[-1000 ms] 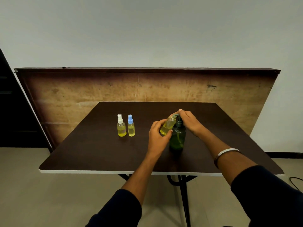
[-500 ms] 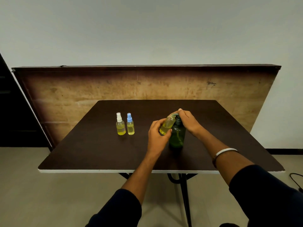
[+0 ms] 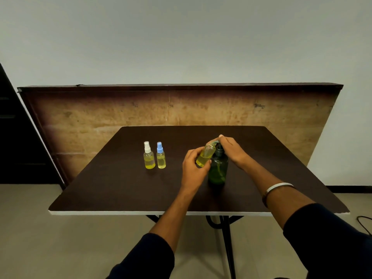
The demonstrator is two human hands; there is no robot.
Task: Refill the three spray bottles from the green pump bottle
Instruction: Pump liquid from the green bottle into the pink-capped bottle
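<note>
The green pump bottle (image 3: 217,170) stands upright near the middle of the dark table (image 3: 120,190). My left hand (image 3: 194,170) holds a small uncapped spray bottle (image 3: 205,155) with yellow liquid, tilted, its open neck up at the pump spout. My right hand (image 3: 231,151) rests on top of the pump head, fingers curved over it. Two more spray bottles stand upright side by side to the left: one with a white cap (image 3: 149,156) and one with a blue cap (image 3: 160,156), both partly filled with yellow liquid.
A worn brown board (image 3: 100,113) leans on edge behind the table against the wall. A dark cabinet (image 3: 12,137) stands at far left. A black cable (image 3: 364,220) lies on the floor at right. The table's white front edge (image 3: 120,213) is near me.
The hands and both bottles they handle keep the same pose. The view shifted slightly with my head.
</note>
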